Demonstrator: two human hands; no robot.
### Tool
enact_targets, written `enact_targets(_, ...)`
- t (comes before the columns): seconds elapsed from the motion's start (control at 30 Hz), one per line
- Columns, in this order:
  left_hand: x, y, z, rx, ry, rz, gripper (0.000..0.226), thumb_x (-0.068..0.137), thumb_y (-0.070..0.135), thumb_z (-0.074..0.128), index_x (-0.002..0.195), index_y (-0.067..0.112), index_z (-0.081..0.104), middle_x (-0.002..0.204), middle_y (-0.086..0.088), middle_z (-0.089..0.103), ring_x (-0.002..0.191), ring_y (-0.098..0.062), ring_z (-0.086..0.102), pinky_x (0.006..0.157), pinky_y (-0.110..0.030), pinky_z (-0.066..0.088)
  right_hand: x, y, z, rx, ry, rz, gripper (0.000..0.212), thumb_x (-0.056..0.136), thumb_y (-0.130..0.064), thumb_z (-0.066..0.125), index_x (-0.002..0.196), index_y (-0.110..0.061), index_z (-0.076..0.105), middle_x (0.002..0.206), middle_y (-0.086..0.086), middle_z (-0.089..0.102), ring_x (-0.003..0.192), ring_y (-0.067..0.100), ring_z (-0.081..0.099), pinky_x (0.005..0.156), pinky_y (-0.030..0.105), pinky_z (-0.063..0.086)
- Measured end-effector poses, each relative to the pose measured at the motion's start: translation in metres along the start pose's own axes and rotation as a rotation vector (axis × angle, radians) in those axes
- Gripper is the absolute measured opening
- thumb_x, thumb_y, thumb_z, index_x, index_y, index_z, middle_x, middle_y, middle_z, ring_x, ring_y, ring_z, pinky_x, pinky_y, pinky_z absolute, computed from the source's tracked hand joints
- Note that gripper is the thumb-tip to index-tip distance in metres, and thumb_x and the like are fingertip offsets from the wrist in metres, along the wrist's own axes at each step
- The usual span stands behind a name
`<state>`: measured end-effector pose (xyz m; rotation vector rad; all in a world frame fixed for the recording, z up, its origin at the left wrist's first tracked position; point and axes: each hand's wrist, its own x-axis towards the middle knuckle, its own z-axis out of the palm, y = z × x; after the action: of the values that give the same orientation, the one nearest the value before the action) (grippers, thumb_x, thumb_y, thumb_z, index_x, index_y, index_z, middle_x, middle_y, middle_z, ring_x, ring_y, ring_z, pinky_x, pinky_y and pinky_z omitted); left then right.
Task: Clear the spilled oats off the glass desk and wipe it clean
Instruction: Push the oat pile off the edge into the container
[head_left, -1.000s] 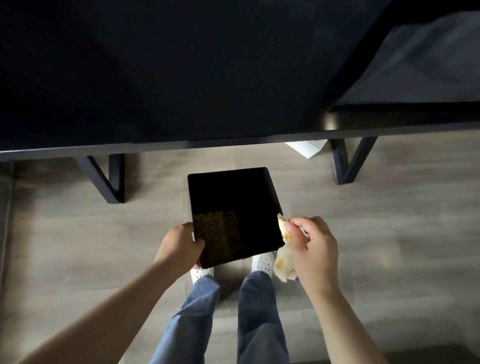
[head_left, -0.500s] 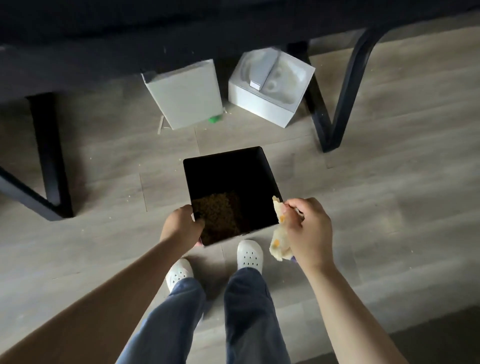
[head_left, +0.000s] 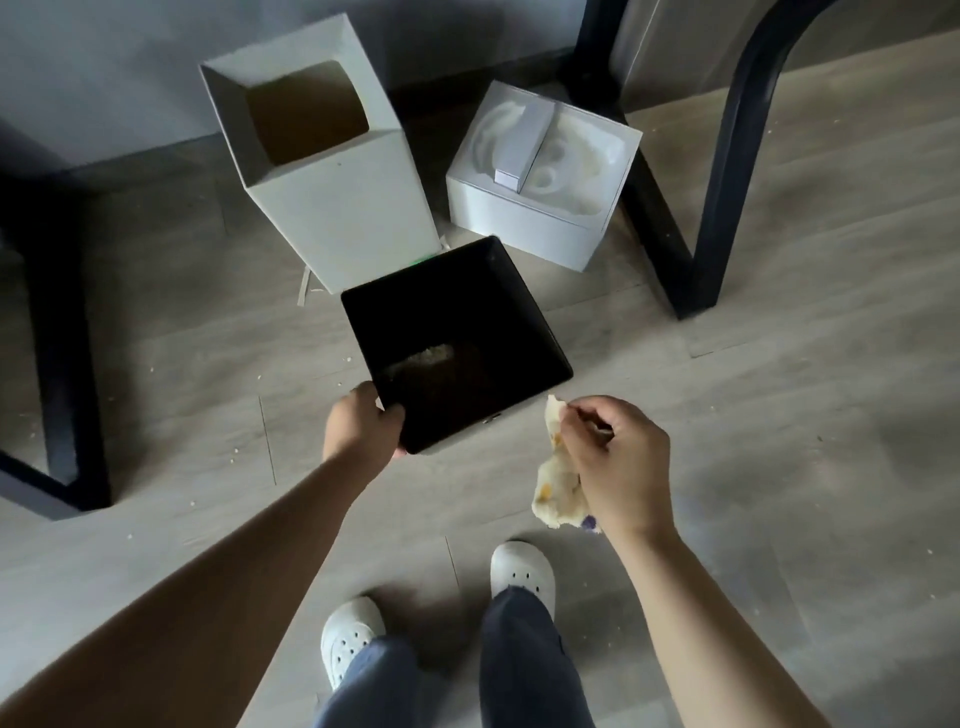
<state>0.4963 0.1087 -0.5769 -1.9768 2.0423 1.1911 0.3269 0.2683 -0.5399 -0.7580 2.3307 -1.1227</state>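
So the landmark here is the black square tray (head_left: 524, 332), held out over the wood floor (head_left: 779, 415). The left hand (head_left: 361, 423) has it by the near-left corner, grip closed around the rim with the thumb hooked over the top edge and the fingers underneath. The oats (head_left: 431, 358) are inside the tray, piled in a loose brownish heap toward the near-left side, close to that hand. Just off the tray's near-right corner is the right hand (head_left: 618, 457), apart from the tray, its grip bunched around a crumpled pale cloth (head_left: 556, 488) with a few orange spots; one end of the cloth pokes up past the fingers and the rest hangs below the palm. Right behind the tray's far-left edge stands a tall white cardboard box (head_left: 343, 208) with an open cut-out top, brown inside; the tray overlaps its base from this angle. Behind the far-right corner sits a smaller white box (head_left: 524, 223) with a moulded insert in it. A black metal leg (head_left: 727, 171) is off to the tray's right, another one (head_left: 57, 338) well to its left. Tiny pale crumbs (head_left: 236, 451) dot the floor left of the tray. Nearer than the tray are two white clogs (head_left: 522, 571) and blue jeans (head_left: 524, 665).
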Motion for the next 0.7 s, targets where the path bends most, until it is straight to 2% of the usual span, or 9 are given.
enact_targets(0.1,0.018,0.006,0.002,-0.031,0.004,0.023,0.011,0.087,0.005,0.048,0.090,0.010,0.058,0.051,0.003,0.057,0.037,0.004,0.054,0.035,-0.014,0.033,0.009,0.004,0.010,0.038,0.009,0.016,0.008,0.086,-0.017,0.067,0.078,-0.016,0.070,0.071,-0.012,0.065,0.068,0.007,0.061,0.059,0.028,0.050)
enact_targets(0.17,0.031,0.008,0.002,-0.047,0.036,0.020,0.014,0.085,0.007,0.047,0.092,0.010,0.060,0.048,0.005,0.059,0.037,0.000,0.055,0.040,-0.020,0.039,0.014,0.004,0.014,0.065,0.009,0.032,0.009,0.086,-0.017,0.067,0.077,-0.018,0.069,0.070,-0.013,0.065,0.068,0.007,0.062,0.059,0.029,0.051)
enact_targets(0.23,0.041,0.010,0.001,-0.069,0.044,0.010,0.018,0.086,0.008,0.046,0.097,0.010,0.060,0.051,0.001,0.063,0.046,-0.009,0.061,0.049,-0.028,0.048,0.016,0.003,0.018,0.069,0.006,0.028,0.009,0.086,-0.016,0.067,0.077,-0.019,0.069,0.071,-0.012,0.066,0.069,0.006,0.062,0.063,0.028,0.051)
enact_targets(0.3,0.047,0.010,0.003,-0.152,0.011,-0.009,0.021,0.091,0.011,0.044,0.106,0.012,0.059,0.063,-0.005,0.068,0.053,-0.019,0.068,0.062,-0.042,0.058,0.018,0.003,0.019,0.067,0.003,0.025,0.010,0.087,-0.016,0.067,0.077,-0.019,0.068,0.071,-0.011,0.066,0.069,0.006,0.062,0.064,0.026,0.051)
enact_targets(0.37,0.045,0.010,0.006,-0.247,-0.018,-0.028,0.024,0.094,0.013,0.048,0.116,0.015,0.056,0.074,-0.004,0.070,0.058,-0.021,0.070,0.072,-0.046,0.059,0.017,0.004,0.018,0.066,0.000,0.039,0.009,0.087,-0.016,0.067,0.078,-0.017,0.069,0.072,-0.010,0.066,0.069,0.007,0.062,0.064,0.027,0.051)
enact_targets(0.47,0.035,0.005,0.005,-0.390,-0.028,-0.070,0.040,0.093,0.016,0.057,0.132,0.015,0.050,0.104,-0.005,0.072,0.071,-0.021,0.071,0.079,-0.041,0.058,0.008,0.000,0.012,0.051,-0.014,0.041,0.008,0.087,-0.016,0.067,0.080,-0.016,0.070,0.072,-0.010,0.066,0.069,0.007,0.062,0.065,0.030,0.052)
enact_targets(0.53,0.022,0.002,-0.002,-0.317,-0.029,-0.080,0.052,0.091,0.023,0.061,0.139,0.014,0.044,0.125,-0.003,0.064,0.084,-0.024,0.070,0.079,-0.034,0.055,-0.001,-0.007,0.004,0.035,-0.025,0.047,0.008,0.087,-0.016,0.067,0.080,-0.015,0.070,0.072,-0.010,0.066,0.069,0.007,0.062,0.065,0.030,0.052)
enact_targets(0.6,0.002,0.003,-0.011,-0.184,-0.054,-0.047,0.054,0.090,0.026,0.063,0.140,0.016,0.045,0.131,-0.001,0.060,0.095,-0.019,0.065,0.072,-0.027,0.048,-0.011,-0.016,-0.007,0.031,-0.027,0.070,0.009,0.086,-0.015,0.067,0.078,-0.015,0.070,0.072,-0.009,0.066,0.069,0.007,0.061,0.064,0.029,0.051)
enact_targets(0.7,-0.040,0.015,-0.031,-0.097,-0.147,0.054,0.048,0.089,0.023,0.062,0.135,0.016,0.051,0.124,-0.001,0.064,0.093,-0.009,0.059,0.071,-0.019,0.043,-0.031,-0.038,-0.026,0.018,-0.023,0.086,0.009,0.086,-0.015,0.066,0.078,-0.015,0.070,0.072,-0.008,0.066,0.068,0.009,0.062,0.059,0.032,0.052)
